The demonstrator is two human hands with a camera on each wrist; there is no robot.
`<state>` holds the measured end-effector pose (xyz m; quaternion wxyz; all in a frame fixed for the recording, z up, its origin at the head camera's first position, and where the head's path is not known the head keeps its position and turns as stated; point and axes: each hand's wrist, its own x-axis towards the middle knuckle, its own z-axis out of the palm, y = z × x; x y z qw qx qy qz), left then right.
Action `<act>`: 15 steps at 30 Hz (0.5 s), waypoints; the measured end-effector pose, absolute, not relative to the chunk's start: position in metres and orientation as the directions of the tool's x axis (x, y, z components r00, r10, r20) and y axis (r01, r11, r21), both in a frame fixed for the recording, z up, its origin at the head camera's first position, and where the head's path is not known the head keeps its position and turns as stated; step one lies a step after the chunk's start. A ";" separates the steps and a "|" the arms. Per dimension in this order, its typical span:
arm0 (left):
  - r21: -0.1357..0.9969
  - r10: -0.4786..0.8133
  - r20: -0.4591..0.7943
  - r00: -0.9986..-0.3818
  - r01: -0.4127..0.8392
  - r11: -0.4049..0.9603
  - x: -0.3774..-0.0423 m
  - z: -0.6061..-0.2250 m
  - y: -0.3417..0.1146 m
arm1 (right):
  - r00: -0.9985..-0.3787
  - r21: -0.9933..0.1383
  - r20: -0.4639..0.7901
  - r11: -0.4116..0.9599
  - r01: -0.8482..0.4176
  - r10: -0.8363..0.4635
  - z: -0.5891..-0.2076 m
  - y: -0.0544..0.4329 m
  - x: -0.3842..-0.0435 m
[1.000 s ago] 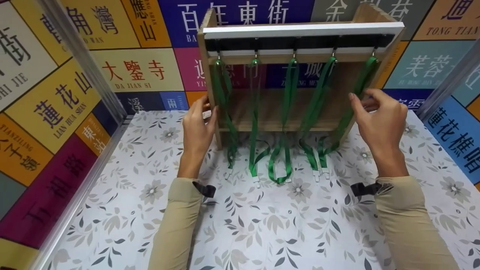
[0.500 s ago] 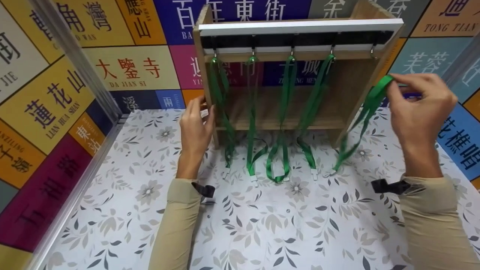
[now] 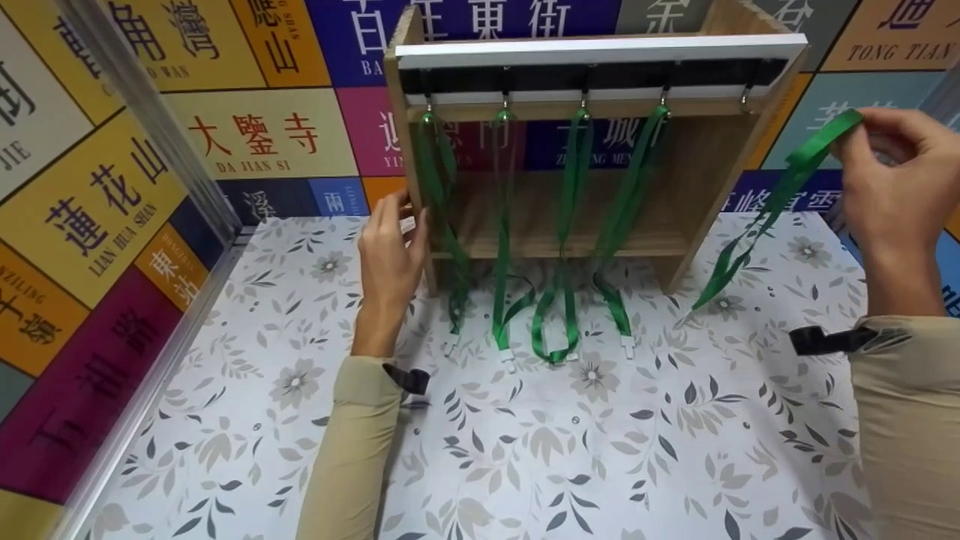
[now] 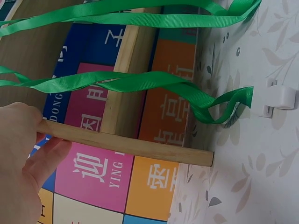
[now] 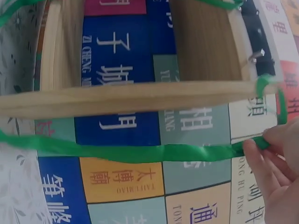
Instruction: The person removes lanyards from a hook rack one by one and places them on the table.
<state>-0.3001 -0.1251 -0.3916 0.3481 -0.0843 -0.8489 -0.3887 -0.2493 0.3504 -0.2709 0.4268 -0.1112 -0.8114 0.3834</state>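
Note:
A wooden rack (image 3: 712, 150) stands on the table, with a row of metal hooks along its black-and-white front strip. My left hand (image 3: 391, 262) grips the rack's left side panel (image 4: 131, 143), thumb and fingers on opposite faces. To the right of the rack, my right hand (image 3: 904, 180) pinches the looped top of a green lanyard (image 3: 821, 142). Its ribbon slants down leftward, the lower end close over the table. The rightmost hook (image 3: 745, 99) is bare. Several other green lanyards (image 3: 574, 172) hang from the remaining hooks, their lower ends lying on the table.
A table covering (image 3: 525, 450) with a grey leaf and flower print spreads in front of the rack. Behind stands a wall of coloured sign panels (image 3: 270, 135). White plastic clips (image 4: 280, 97) end the hanging lanyards. A black strap (image 3: 825, 340) circles the right wrist.
My right hand has taken the rightmost lanyard off its hook and carried it right, away from the rack. The left hand has stayed on the side panel.

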 end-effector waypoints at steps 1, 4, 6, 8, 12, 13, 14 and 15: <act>0.601 -0.126 0.658 -0.742 0.417 0.682 -0.300 -0.392 -0.125 | -0.610 -0.718 0.608 0.680 -0.150 0.508 -0.271 0.352 -0.250; 0.601 -0.125 0.661 -0.740 0.423 0.678 -0.300 -0.392 -0.125 | -0.610 -0.717 0.615 0.677 -0.168 0.499 -0.275 0.354 -0.249; 0.598 -0.123 0.664 -0.738 0.425 0.679 -0.300 -0.392 -0.124 | -0.613 -0.710 0.624 0.680 -0.185 0.485 -0.281 0.353 -0.245; 0.595 -0.122 0.664 -0.738 0.424 0.683 -0.300 -0.391 -0.124 | -0.621 -0.695 0.640 0.686 -0.216 0.453 -0.289 0.351 -0.240; 0.598 -0.126 0.660 -0.741 0.416 0.685 -0.300 -0.391 -0.124 | -0.644 -0.673 0.660 0.684 -0.280 0.386 -0.310 0.348 -0.229; 0.601 -0.128 0.657 -0.743 0.414 0.683 -0.300 -0.391 -0.124 | -0.653 -0.677 0.657 0.675 -0.292 0.376 -0.316 0.350 -0.227; 0.603 -0.128 0.654 -0.745 0.412 0.683 -0.300 -0.391 -0.125 | -0.663 -0.684 0.652 0.664 -0.302 0.369 -0.322 0.352 -0.225; 0.605 -0.129 0.652 -0.747 0.411 0.682 -0.300 -0.392 -0.125 | -0.675 -0.695 0.643 0.646 -0.316 0.362 -0.327 0.357 -0.224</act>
